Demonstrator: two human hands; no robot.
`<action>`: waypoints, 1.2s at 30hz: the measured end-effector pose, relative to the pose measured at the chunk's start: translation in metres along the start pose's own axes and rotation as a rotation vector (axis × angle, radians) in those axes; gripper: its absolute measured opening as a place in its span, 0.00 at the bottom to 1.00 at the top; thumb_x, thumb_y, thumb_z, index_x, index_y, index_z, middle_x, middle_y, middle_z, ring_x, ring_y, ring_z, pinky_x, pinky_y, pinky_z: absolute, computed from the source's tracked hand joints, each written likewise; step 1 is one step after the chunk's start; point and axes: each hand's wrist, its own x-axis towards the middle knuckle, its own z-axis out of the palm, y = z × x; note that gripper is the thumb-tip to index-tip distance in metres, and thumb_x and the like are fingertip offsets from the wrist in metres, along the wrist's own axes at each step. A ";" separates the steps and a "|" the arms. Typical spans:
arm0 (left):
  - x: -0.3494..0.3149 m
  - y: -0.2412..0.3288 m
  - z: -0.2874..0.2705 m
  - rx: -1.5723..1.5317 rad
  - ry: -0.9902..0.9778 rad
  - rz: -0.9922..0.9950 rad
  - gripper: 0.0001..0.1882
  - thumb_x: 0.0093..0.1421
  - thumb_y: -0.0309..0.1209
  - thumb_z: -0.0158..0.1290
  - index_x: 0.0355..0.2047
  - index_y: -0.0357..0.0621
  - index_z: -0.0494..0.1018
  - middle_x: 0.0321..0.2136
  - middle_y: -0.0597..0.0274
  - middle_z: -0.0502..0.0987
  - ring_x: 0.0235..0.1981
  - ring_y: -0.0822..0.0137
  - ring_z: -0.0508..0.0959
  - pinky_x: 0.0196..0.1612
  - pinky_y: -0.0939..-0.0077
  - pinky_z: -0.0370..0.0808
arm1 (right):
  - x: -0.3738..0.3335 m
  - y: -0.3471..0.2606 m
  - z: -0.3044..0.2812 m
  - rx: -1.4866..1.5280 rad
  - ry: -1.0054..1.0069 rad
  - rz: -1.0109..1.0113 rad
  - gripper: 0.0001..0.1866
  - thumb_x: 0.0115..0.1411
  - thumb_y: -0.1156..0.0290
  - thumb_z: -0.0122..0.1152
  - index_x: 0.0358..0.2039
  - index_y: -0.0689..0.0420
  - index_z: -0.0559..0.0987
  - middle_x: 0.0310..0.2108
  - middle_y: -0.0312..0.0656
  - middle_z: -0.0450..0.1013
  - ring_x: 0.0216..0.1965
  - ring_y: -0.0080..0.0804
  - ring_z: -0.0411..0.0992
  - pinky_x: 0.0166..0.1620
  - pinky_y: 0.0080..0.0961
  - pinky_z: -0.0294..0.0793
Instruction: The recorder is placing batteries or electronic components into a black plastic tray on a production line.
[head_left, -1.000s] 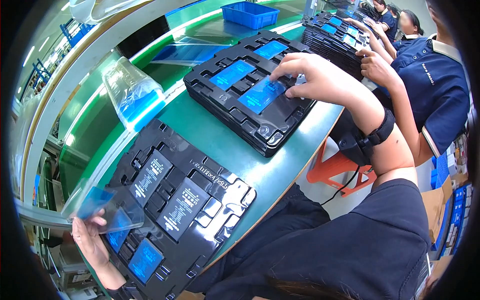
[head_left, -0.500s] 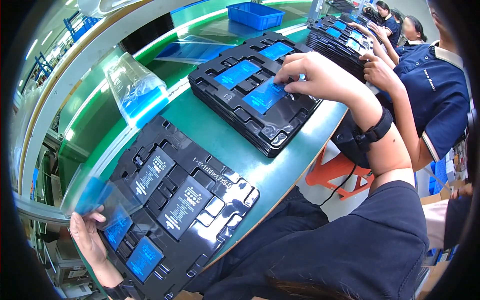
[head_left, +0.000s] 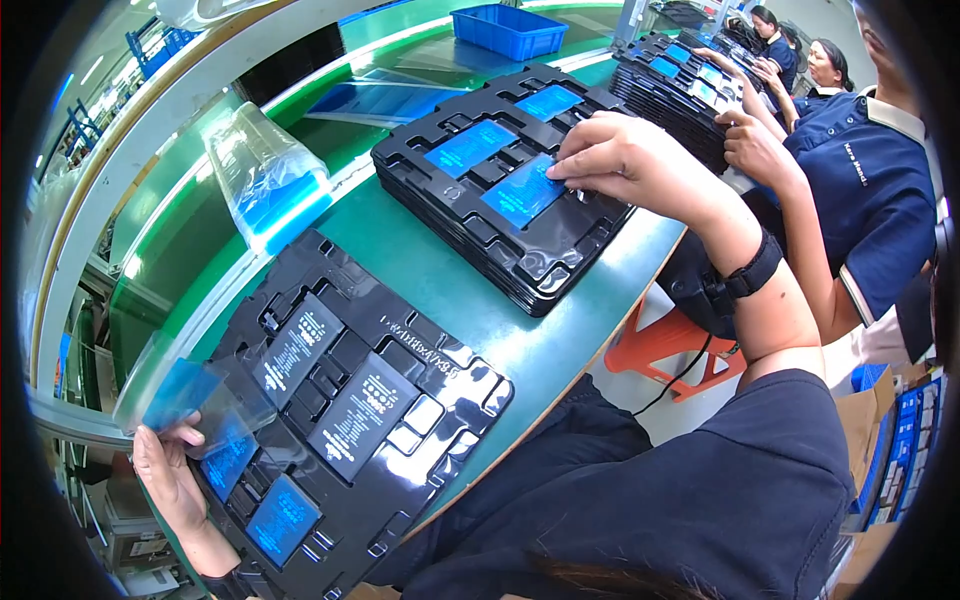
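Note:
My left hand (head_left: 170, 475) is closed on the edge of a thin clear-and-blue plastic film sheet (head_left: 185, 395), over the left end of the near black tray (head_left: 430, 345). That tray holds two bare dark flat batteries (head_left: 362, 418) and two with blue faces (head_left: 283, 520). My right hand (head_left: 630, 165) reaches to a stack of black trays (head_left: 450, 205). Its thumb and fingers pinch together at the right upper corner of a blue-faced battery (head_left: 522, 192) in the top tray. Whether they grip the battery or a film on it is hidden. Two more blue-faced batteries (head_left: 470, 148) lie beside it.
A clear bag with blue sheets (head_left: 275, 185) lies behind the near tray. Beyond stand blue film sheets (head_left: 385, 97) and a blue bin (head_left: 508, 32). At right, a co-worker in a navy shirt (head_left: 860, 190) works over another tray stack (head_left: 665, 95). An orange stool (head_left: 670, 365) stands below the table edge.
My right thumb and fingers have drawn closer together at the battery's corner. My left hand keeps the film sheet in nearly the same place. The whole view has shifted slightly.

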 end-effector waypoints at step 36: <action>0.003 0.002 -0.011 -0.092 0.051 -0.108 0.20 0.67 0.42 0.38 0.46 0.37 0.66 0.25 0.62 0.72 0.35 0.69 0.73 0.44 0.74 0.67 | 0.037 -0.029 -0.081 0.580 -0.147 0.515 0.05 0.54 0.73 0.57 0.30 0.60 0.73 0.17 0.35 0.68 0.17 0.17 0.66 0.22 0.14 0.64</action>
